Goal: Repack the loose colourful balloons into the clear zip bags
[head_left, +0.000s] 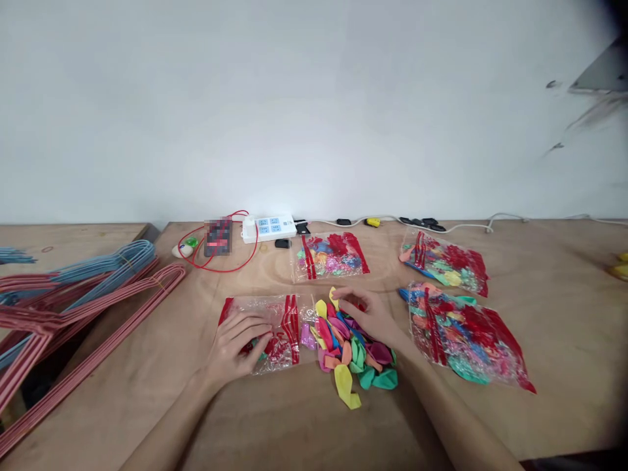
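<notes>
My left hand (pixel 240 343) lies over a clear plastic bag (pixel 282 314) with red print, its fingers curved and the thumb tip close to them, gripping the film. A little green and red shows inside the bag near my thumb. Beside the bag's right end is a loose heap of uninflated balloons (pixel 343 333) in many colours. My right hand (pixel 367 314) reaches over the far side of this heap, fingertips pinched at a yellow balloon (pixel 334 298). Another yellow balloon (pixel 346 387) sticks out at the near edge. A shiny purple piece (pixel 308 336) lies between bag and heap.
Filled balloon bags lie behind the heap (pixel 333 255) and to the right (pixel 446 265) (pixel 471 337). A white power strip (pixel 269 227), red cord (pixel 230 269) and small black items (pixel 424 224) sit along the wall. Pink and blue hangers (pixel 98 294) are piled at left.
</notes>
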`<state>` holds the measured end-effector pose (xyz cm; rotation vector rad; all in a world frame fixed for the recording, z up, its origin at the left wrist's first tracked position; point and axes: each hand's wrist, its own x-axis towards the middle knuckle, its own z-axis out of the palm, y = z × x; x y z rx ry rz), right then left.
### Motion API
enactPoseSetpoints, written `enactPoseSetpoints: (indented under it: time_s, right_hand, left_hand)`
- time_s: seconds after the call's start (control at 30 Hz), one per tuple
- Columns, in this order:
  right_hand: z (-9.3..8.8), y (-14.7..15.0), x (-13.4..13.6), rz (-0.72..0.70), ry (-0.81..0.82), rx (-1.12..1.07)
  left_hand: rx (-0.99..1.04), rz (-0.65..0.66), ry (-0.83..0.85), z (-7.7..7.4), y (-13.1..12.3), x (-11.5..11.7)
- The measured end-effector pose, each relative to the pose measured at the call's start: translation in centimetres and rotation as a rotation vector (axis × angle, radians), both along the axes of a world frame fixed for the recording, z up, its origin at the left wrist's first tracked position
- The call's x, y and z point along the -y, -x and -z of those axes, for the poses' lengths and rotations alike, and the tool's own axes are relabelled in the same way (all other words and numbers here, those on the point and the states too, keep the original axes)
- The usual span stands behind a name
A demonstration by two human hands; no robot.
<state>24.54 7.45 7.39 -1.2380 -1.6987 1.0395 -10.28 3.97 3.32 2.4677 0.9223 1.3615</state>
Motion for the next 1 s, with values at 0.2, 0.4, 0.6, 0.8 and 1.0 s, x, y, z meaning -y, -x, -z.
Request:
enactPoseSetpoints:
  time_s: [0.2,0.4,0.6,0.8,1.0]
  right_hand:
    - [1.4,0.7,1.3,-0.126,-0.386,0.412]
    - [2.0,1.1,1.9,-0.164,-0.357,0.472]
    - [0.9,-0.8,0.9,0.029,-0.130,0.157]
    - [1.2,-2.0,0.4,0.229,-0.068,0.088]
    - [0.2,-3.8,0.2,-0.065,-0.074,0.265]
  left_hand:
    - [-0.019,-0.016,0.013,-0.5,0.4,-0.4]
    - [-0.027,-0.025,0.022,-0.3,0.4,-0.5]
    - [-0.022,-0.032,0.038,-0.3,0.3,-0.4]
    - [-0.024,-0.023,0.031,-0.4,0.2,-0.3]
    - [-0.017,-0.013,0.035,-0.3,0.3,-0.4]
